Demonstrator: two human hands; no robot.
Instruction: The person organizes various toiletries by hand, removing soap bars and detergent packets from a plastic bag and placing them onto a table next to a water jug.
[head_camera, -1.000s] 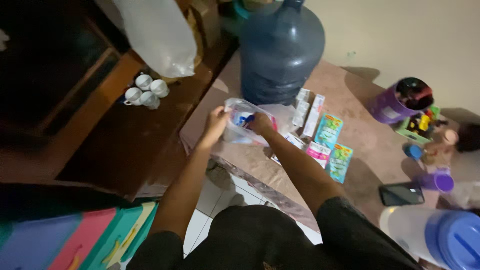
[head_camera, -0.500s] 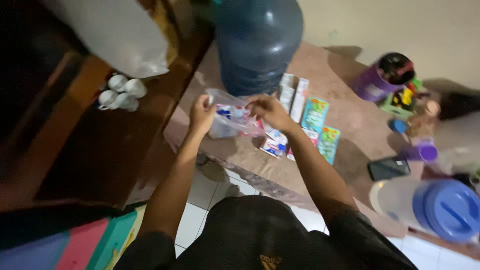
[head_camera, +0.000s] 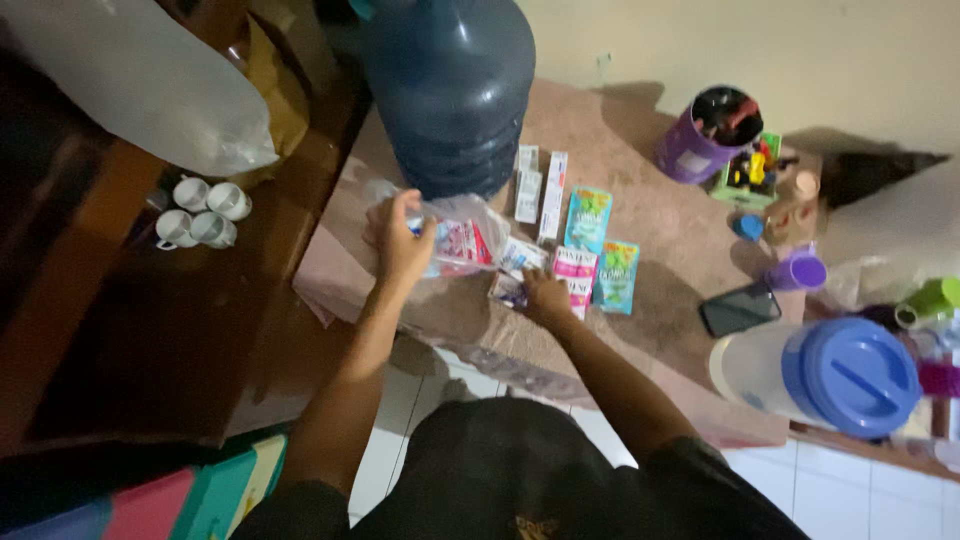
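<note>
Plastic bag (head_camera: 462, 238) between left fingers (head_camera: 411, 212)

Your left hand (head_camera: 398, 243) grips a clear, crinkly plastic bag (head_camera: 462, 238); your right hand (head_camera: 546, 296) rests on glossy sachets (head_camera: 510, 291) lying on matt, brownish cloth (head_camera: 660, 250), mid-frame.
</note>
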